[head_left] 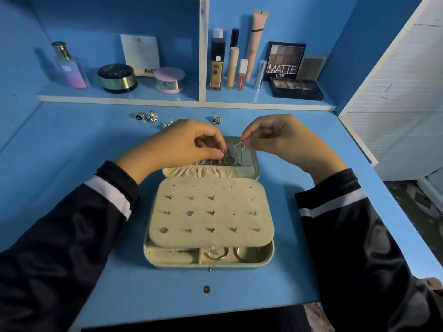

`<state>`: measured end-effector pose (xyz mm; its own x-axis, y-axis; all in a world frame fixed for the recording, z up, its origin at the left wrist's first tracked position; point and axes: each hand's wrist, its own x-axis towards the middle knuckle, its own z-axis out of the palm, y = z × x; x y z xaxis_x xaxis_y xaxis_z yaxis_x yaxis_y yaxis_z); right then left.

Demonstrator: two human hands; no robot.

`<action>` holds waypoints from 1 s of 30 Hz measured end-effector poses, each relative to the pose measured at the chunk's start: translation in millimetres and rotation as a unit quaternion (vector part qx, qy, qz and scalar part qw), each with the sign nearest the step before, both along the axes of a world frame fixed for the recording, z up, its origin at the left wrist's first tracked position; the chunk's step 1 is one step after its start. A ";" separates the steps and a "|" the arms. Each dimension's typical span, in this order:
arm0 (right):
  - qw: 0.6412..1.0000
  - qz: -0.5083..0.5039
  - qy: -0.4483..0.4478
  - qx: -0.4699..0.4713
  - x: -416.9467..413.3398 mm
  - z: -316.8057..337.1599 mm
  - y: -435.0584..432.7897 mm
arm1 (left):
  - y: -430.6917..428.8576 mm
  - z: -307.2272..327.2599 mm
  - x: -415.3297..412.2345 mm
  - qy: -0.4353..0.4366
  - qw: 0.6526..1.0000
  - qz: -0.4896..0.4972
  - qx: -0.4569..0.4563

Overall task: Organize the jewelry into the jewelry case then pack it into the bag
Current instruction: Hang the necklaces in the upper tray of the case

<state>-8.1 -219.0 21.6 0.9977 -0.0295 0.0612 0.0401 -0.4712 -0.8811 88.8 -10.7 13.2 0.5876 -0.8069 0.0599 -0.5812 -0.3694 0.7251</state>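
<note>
From the head view, the jewelry case (149, 256) lies open on the blue desk (72, 144), its stud panel (223, 204) nearest the person. Both hands hover over the lid's gathered pocket (208, 170). The left hand (182, 144) is curled, thumb and fingertips pinching a fine chain (240, 146). The right hand (275, 137) pinches the chain's silvery end just beside it. Whether both hold one piece is unclear. Rings (140, 115) lie on the desk beyond the hands.

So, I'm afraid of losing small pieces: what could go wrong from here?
The left hand and right hand pinch fine jewelry over the lid pocket, where other pieces lie heaped; it could snag or tangle. Loose rings on the desk beyond the hands might be forgotten or knocked away.
</note>
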 end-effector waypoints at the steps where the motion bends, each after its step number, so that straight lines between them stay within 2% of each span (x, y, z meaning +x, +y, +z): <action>1: 1.000 0.022 0.009 -0.019 -0.2 -0.8 0.3 | -2.1 -0.5 -1.5 -0.010 1.000 -0.001 0.004; 5: 0.993 0.072 0.028 -0.091 0.8 -3.9 0.6 | -6.7 -3.1 -3.7 -0.030 0.999 -0.018 0.009; 11: 0.989 0.033 0.004 -0.146 1.6 -3.3 0.8 | -7.9 -4.7 -5.4 -0.037 0.999 -0.029 -0.005; 15: 0.981 0.042 0.016 -0.187 2.0 -4.9 1.7 | -8.3 -4.5 -6.0 -0.047 0.999 -0.026 -0.002; 21: 0.978 0.055 0.025 -0.202 2.8 -4.2 0.5 | -5.2 -8.7 1.4 -0.059 0.998 -0.005 0.012; 26: 0.976 0.065 0.052 -0.203 1.4 -4.4 -1.0 | -5.9 -11.6 1.5 -0.079 0.996 -0.025 0.038; 30: 0.977 0.054 0.040 -0.202 -0.2 -2.3 -2.8 | -5.1 -11.3 0.2 -0.076 0.996 -0.036 0.036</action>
<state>-8.3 -221.8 19.3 0.9956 0.0874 -0.0328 0.0477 -0.7785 -0.6259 89.0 -15.8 1.9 0.5160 -0.8525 0.0840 -0.7095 -0.3704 0.5995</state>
